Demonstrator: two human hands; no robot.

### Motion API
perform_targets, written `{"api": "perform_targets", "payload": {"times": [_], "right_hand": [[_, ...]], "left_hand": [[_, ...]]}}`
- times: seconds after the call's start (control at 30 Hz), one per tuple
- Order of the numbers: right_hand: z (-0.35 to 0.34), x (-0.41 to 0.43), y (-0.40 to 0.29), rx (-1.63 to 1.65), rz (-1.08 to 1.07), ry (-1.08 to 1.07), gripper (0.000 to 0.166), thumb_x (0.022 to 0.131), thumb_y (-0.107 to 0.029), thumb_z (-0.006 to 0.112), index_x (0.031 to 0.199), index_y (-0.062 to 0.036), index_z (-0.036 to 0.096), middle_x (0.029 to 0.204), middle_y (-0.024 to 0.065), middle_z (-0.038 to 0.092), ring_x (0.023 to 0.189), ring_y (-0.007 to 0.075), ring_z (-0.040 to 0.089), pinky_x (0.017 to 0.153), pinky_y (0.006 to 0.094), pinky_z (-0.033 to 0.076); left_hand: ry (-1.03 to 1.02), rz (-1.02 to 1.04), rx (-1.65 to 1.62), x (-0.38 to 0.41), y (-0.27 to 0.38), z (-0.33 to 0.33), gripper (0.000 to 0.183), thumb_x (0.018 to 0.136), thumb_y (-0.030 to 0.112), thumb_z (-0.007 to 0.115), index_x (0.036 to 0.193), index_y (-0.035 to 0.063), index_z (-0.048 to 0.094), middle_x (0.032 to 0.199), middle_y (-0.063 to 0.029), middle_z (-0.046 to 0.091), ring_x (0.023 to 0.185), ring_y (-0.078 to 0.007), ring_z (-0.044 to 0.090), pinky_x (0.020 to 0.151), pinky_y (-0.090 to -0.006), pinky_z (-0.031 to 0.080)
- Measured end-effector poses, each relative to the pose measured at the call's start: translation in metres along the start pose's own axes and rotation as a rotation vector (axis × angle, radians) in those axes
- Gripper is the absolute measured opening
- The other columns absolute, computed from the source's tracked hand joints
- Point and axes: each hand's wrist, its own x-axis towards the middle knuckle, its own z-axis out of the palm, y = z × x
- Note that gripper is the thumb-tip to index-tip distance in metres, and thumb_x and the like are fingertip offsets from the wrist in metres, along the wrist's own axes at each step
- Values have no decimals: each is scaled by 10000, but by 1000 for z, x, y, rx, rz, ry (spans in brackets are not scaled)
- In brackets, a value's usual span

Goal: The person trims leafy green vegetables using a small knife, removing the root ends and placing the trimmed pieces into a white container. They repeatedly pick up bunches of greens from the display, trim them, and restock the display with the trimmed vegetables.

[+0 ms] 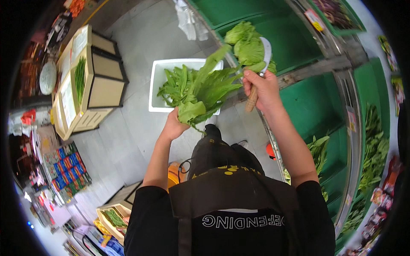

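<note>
My left hand (175, 127) grips a bunch of long-leaved lettuce (211, 91) by its lower end, the leaves fanning up and right. In my right hand (265, 88) is a curved sickle-like knife with a wooden handle (252, 98) and a pale metal blade (267, 52). A green leaf (256, 66) lies against the base of the blade near my thumb. Beneath the bunch, a white foam box (154, 91) on the floor holds more leafy greens (174, 84). Pale green lettuce heads (246, 44) rest in the green display bin just beyond the knife.
Green display bins (307, 99) run along my right, with leafy vegetables (320, 150) nearer me. White plastic bags (191, 22) hang at the bin's edge. Wooden stands (105, 91) and stacked boxes (69, 169) are to the left. An orange bucket-like object (174, 174) stands by my legs.
</note>
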Motion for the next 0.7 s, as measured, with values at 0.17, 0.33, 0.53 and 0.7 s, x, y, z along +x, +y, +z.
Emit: {"api": "perform_targets", "payload": {"times": [0.17,0.33,0.53,0.7], "right_hand": [[23,41,19,-102,-35,60,130,792,-79,650,866,1,578,693,67,602,517,109,536,439,228,420],[62,78,-6,-250,-232,12,109,804,-57,643,893,-2,613,690,61,608,521,80,518,455,197,391],[100,117,46,-791,114,-229,414,773,-30,630,1179,-56,552,757,45,623,527,67,536,447,204,404],[103,146,87,-762,190,-290,308,784,-93,635,1082,-26,595,776,53,624,463,64,506,400,214,382]], "left_hand": [[359,141,309,2,2,-50,524,639,46,660,1141,23,513,1005,-165,613,925,-318,597,800,-340,472],[387,-59,376,-19,-29,-98,480,631,66,659,1097,61,545,992,-160,608,922,-345,578,801,-392,470],[446,-143,378,-37,-56,-109,480,630,66,667,1096,70,552,974,-144,611,920,-341,573,793,-393,467],[506,-69,545,-38,-53,-113,451,631,79,653,1074,74,566,933,-143,607,878,-338,572,770,-403,461]]}}
